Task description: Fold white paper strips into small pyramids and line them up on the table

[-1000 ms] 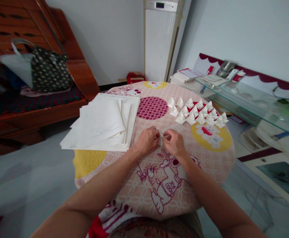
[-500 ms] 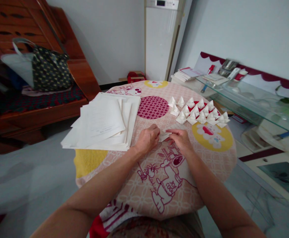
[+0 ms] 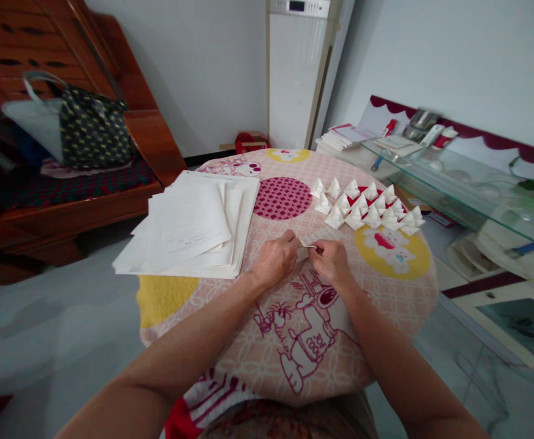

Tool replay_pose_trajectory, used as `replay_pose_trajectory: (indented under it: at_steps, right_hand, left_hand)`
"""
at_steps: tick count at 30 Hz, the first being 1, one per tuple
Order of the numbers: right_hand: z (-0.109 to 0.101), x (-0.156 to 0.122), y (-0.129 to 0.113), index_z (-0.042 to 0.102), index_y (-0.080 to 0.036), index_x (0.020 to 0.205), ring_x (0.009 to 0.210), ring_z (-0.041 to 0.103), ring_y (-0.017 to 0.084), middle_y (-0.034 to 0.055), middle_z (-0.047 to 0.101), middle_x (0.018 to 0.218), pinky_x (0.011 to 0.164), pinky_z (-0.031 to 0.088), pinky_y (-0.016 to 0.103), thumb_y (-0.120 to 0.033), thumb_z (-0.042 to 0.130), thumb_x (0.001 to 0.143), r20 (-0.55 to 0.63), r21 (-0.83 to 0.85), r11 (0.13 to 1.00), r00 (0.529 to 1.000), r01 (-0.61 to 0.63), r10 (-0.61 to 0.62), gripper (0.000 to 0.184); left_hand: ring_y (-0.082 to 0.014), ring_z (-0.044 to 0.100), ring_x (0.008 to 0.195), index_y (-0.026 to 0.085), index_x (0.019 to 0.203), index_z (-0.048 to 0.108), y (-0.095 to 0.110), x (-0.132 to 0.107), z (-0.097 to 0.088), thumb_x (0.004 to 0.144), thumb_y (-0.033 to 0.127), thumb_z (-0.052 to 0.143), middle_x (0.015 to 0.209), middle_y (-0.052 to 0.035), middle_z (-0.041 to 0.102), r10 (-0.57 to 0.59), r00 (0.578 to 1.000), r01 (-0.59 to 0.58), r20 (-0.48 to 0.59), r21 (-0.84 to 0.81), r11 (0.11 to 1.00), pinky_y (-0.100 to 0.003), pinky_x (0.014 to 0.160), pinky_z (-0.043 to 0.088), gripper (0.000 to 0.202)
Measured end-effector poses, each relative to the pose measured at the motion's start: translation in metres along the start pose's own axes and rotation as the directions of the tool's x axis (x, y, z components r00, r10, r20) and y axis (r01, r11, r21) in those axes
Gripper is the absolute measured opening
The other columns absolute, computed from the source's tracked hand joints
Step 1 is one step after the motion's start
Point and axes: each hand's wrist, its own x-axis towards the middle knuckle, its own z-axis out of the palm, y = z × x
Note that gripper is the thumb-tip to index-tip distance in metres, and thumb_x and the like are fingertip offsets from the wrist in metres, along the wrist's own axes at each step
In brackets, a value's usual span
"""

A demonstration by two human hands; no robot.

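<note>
Over the middle of the table, a small folded piece of white paper (image 3: 303, 250) is pinched between both my hands. My left hand (image 3: 276, 259) grips its left side with curled fingers that hide much of it. My right hand (image 3: 331, 261) holds the right edge between thumb and forefinger. Beyond my right hand stand several white folded paper boats (image 3: 373, 216) in rows. To the left of my left hand lies a stack of white paper sheets (image 3: 193, 222), its top sheets askew and faintly printed.
A patterned pink cloth (image 3: 289, 366) covers the round table. Along the right wall runs a glass shelf (image 3: 477, 201) with papers and metal containers near it. A wooden bench (image 3: 147, 146) at the left bears a dark patterned bag (image 3: 93, 128). A white upright cabinet unit (image 3: 294, 73) stands behind.
My right hand has curled its fingers in and drawn slightly left, now pinching the paper's edge. My left hand has barely shifted. The boats and the stack stay where they were.
</note>
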Motion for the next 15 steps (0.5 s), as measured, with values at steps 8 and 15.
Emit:
replay_pose_trajectory:
  at_steps: [8,15]
  right_hand:
    - [-0.002,-0.004,-0.006,0.076,-0.015,0.074,0.061,0.061,0.017,0.0126,0.074,0.073,0.058,0.03,0.029,-0.027,0.055,0.097,0.047,-0.269,0.96,0.997,0.071,-0.06,0.033]
    - [-0.003,-0.005,-0.009,0.078,-0.014,0.081,0.071,0.068,0.022,0.017,0.077,0.082,0.06,0.031,0.031,-0.026,0.051,0.099,0.102,-0.395,0.917,0.995,0.061,-0.022,0.034]
  left_hand:
    - [-0.0152,0.062,0.075,0.015,0.089,0.068,-0.008,0.0,0.009,0.09,0.009,0.049,0.095,-0.0069,0.064,-0.011,0.998,0.006,-0.056,-0.086,0.996,-0.025,0.066,0.046,0.02]
    - [-0.0167,0.064,0.079,0.015,0.085,0.068,-0.011,0.0,0.013,0.086,0.008,0.053,0.092,-0.007,0.066,-0.025,0.996,0.01,-0.08,-0.184,0.983,-0.026,0.071,0.048,0.017]
